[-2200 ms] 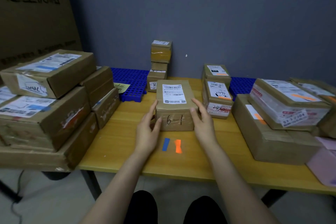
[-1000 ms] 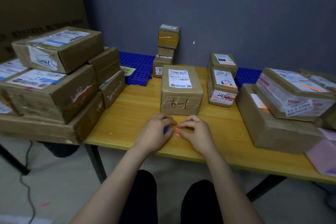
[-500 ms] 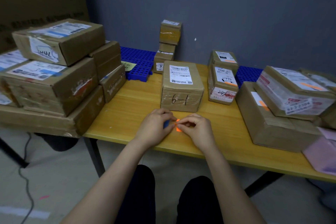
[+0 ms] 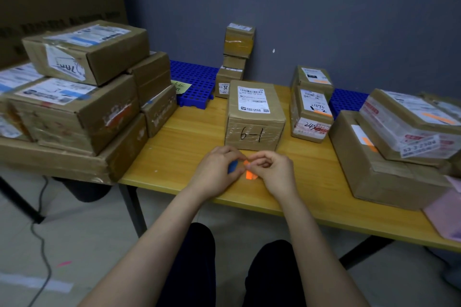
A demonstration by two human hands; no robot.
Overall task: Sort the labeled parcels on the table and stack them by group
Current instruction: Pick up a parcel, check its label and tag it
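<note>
A brown parcel marked "6-1" (image 4: 254,117) stands on the wooden table (image 4: 184,142) straight ahead, white label on top. Just in front of it lie an orange sticker strip (image 4: 250,174) and a blue sticker strip (image 4: 232,166). My left hand (image 4: 217,172) and my right hand (image 4: 272,169) meet over them, fingertips pinched together at the orange strip. The blue strip shows partly under my left fingers. Neither hand touches the parcel.
A tall stack of large parcels (image 4: 74,97) fills the left end. Small boxes (image 4: 237,57) are stacked at the back on a blue grid pallet (image 4: 194,82). Two labelled boxes (image 4: 311,109) and bigger parcels (image 4: 399,142) stand right. A pink sheet (image 4: 446,209) overhangs the right edge.
My hands let go of the "6-1" parcel, dropped to the stickers in front of it and now pinch the orange strip. The view has shifted slightly.
</note>
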